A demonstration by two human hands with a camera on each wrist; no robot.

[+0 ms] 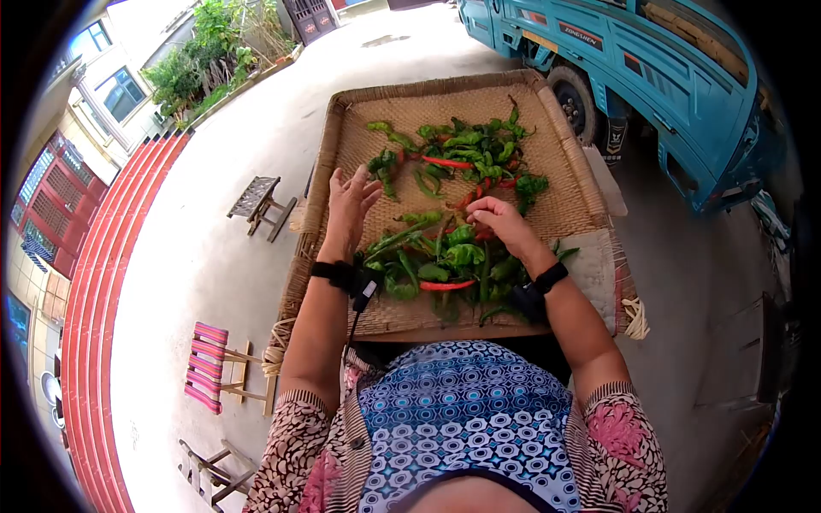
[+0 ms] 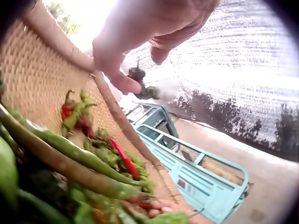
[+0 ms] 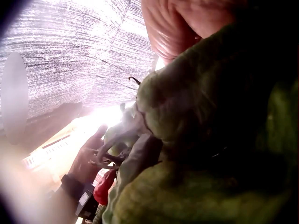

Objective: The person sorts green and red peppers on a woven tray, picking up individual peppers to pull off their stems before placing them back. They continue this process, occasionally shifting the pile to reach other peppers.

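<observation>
My left hand point(image 1: 349, 205) is raised over the left side of a woven tray point(image 1: 363, 111), fingers spread and apart. In the left wrist view a small dark green thing point(image 2: 148, 91) shows just past its fingertips. My right hand point(image 1: 506, 227) bends low over the middle of the tray, thumb and fingers curled together beside an orange-red pepper point(image 1: 473, 197). I cannot tell whether the fingers pinch something. Near me lies a pile of green peppers point(image 1: 466, 255) with a long red pepper point(image 1: 446, 285) on it. Farther off, more green peppers point(image 1: 466, 141) surround another red pepper point(image 1: 446, 162).
A blue cargo tricycle point(image 1: 633, 85) stands beyond the tray's right corner. On the left are a dark stool point(image 1: 255, 198), a pink striped folding stool point(image 1: 208, 368) and red steps point(image 1: 98, 325). A pale cloth patch point(image 1: 586, 265) covers the tray's right near corner.
</observation>
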